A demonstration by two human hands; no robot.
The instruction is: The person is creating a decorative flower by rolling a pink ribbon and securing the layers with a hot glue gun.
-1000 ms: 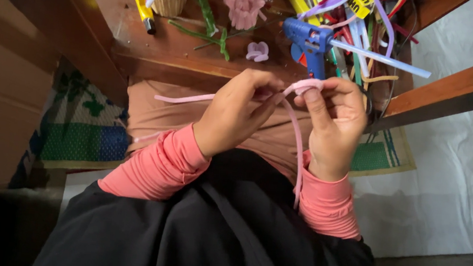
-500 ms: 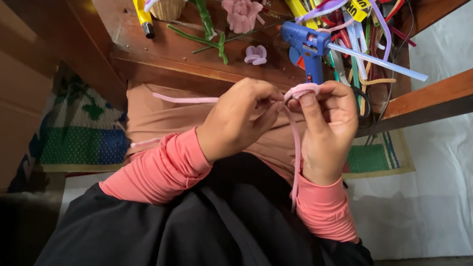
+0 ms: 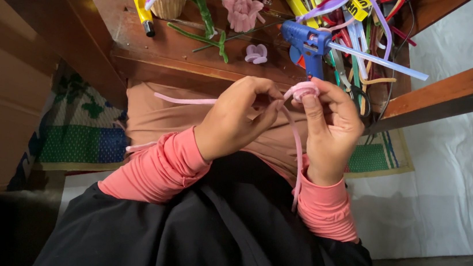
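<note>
One head-worn view, looking steeply down from close above the lap.

The camera sits just above and behind the hands, with the left hand [image 3: 234,121] and right hand [image 3: 329,130] mid-frame; beyond them lies the tabletop [image 3: 198,54], nearer are sleeves and lap, and floor shows at both sides.

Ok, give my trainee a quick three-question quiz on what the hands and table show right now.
1. True or false: both hands pinch the pink pipe cleaner.
2. What tool lies on the table just beyond the hands: A scissors only, B blue glue gun, C hammer?
3. Which hand holds the coiled end?

Key: 1 true, left hand and right hand both grip it. 2 B. 3 right hand.
</note>
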